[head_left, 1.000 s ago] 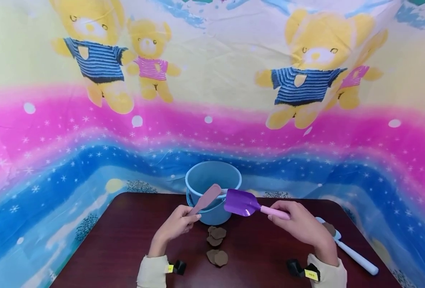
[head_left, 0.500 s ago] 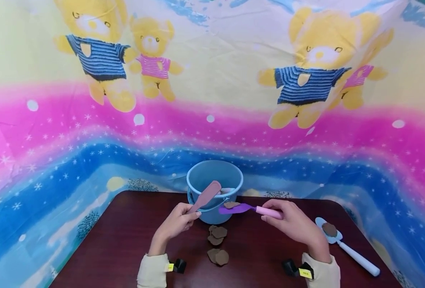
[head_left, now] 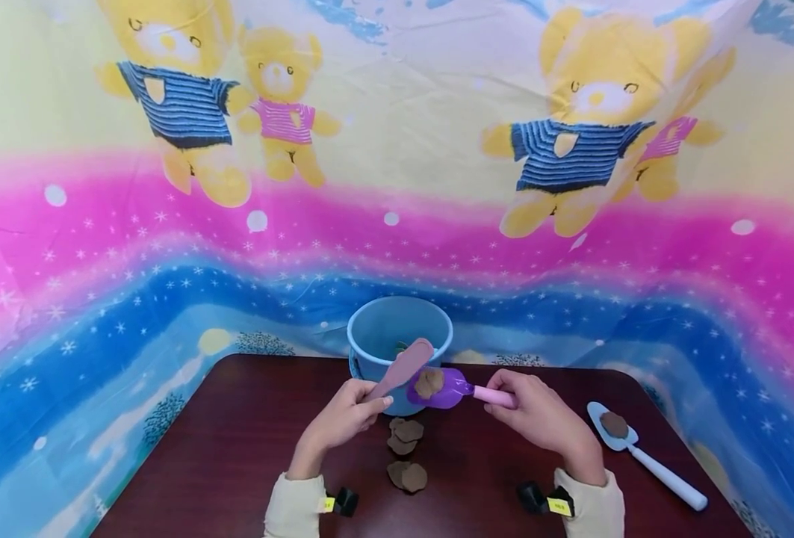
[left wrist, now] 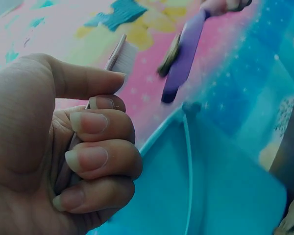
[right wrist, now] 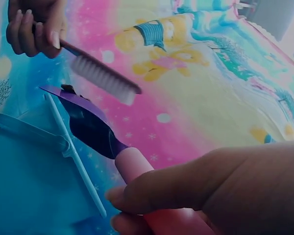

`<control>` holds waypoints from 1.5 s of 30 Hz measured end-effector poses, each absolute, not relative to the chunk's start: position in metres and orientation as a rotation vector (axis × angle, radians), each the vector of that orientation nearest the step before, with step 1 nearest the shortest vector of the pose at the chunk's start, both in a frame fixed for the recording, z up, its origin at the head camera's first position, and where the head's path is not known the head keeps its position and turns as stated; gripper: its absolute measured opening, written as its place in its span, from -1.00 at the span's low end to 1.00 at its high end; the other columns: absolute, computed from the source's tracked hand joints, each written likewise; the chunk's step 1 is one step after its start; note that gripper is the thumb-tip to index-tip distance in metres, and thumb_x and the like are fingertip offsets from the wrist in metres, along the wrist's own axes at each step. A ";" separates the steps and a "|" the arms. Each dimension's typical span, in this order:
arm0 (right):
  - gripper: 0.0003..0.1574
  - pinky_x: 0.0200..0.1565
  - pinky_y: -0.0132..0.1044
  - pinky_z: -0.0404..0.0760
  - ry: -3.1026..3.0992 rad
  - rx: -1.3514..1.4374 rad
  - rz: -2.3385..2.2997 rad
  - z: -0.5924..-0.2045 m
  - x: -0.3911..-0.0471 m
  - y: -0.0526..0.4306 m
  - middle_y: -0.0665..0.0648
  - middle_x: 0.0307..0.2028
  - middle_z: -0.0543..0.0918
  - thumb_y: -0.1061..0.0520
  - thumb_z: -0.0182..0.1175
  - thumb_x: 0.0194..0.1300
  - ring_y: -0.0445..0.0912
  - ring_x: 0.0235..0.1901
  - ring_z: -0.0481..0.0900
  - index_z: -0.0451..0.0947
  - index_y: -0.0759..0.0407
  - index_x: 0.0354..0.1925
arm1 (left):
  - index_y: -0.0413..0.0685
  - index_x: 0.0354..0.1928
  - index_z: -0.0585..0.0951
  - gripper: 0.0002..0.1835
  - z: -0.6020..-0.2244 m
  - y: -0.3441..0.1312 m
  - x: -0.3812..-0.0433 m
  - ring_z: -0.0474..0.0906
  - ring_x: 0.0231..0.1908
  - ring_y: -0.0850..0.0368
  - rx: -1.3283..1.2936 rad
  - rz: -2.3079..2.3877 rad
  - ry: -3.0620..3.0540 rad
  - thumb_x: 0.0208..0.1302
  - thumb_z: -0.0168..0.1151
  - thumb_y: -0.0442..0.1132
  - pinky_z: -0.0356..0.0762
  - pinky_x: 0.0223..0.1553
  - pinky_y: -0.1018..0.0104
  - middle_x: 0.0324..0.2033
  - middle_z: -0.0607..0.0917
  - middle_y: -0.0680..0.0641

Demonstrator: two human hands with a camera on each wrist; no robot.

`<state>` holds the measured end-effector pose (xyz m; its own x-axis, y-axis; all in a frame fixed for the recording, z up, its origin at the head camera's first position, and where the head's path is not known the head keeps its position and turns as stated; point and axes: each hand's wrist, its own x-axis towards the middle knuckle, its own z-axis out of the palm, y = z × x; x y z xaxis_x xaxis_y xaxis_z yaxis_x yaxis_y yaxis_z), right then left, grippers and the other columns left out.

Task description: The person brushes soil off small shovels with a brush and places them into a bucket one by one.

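My left hand (head_left: 346, 417) grips a brush by its handle, fingers curled round it. The brush (head_left: 406, 365) has a pink back; its white bristles (right wrist: 105, 83) show in the right wrist view, facing the shovel. My right hand (head_left: 541, 411) holds the pink handle of a purple toy shovel (head_left: 452, 391) between thumb and fingers. On the shovel's blade lies a flat brown piece (head_left: 429, 382), close beside the brush head. Both tools are in front of the near rim of a blue bucket (head_left: 390, 323), overlapping it in the head view.
Several flat brown pieces (head_left: 406, 438) lie in two small clusters on the dark red table (head_left: 249, 448) before the bucket. At the right, a light blue trowel (head_left: 668, 477) bears another brown piece (head_left: 614, 424). A bear-printed cloth (head_left: 390, 254) hangs behind the table.
The shovel has turned from showing no brown piece, through nearly level, to showing the piece on its blade. Right hand shifted left; left hand and brush moved slightly right, over the blade's edge.
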<state>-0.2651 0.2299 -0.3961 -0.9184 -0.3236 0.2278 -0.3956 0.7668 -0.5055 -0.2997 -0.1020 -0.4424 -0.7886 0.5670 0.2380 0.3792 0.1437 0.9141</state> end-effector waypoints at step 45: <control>-0.82 -0.29 -0.22 0.49 -2.815 0.575 0.827 -0.392 -0.264 0.250 -0.14 -0.37 0.65 0.06 0.47 0.22 -0.23 -0.38 0.53 0.67 -0.09 -0.22 | -0.01 -0.62 0.37 -0.55 -0.458 -0.054 -0.295 0.18 -0.70 0.27 0.920 1.396 2.389 0.50 0.13 -0.09 0.23 -0.57 0.40 -0.73 0.28 0.12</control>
